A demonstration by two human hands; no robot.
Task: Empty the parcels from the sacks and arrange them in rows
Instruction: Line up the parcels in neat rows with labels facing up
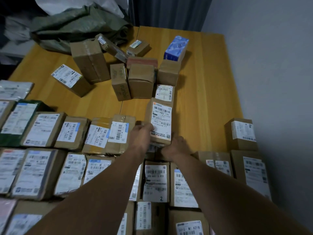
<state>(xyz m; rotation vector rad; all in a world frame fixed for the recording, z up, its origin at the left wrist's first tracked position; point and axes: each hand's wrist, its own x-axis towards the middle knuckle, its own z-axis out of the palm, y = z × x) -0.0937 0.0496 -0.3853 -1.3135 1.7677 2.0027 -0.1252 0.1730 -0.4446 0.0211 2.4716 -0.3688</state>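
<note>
Wooden bench (203, 99), green sack (76, 26) slumped at its far-left corner, rows of parcels (40, 129) across the near side. Labelled parcel (161, 119) at the far row's end, mid-bench, with left grip (142, 133) and right grip (176, 146) both clasping it.

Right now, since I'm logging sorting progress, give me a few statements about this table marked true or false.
1. The left hand and right hand both grip one labelled parcel. True.
2. The green sack lies at the far left of the table. True.
3. The blue pack sits inside the sack. False: it stands on the wood, apart from the sack.
4. The gripped parcel's label faces down. False: it faces up.
</note>
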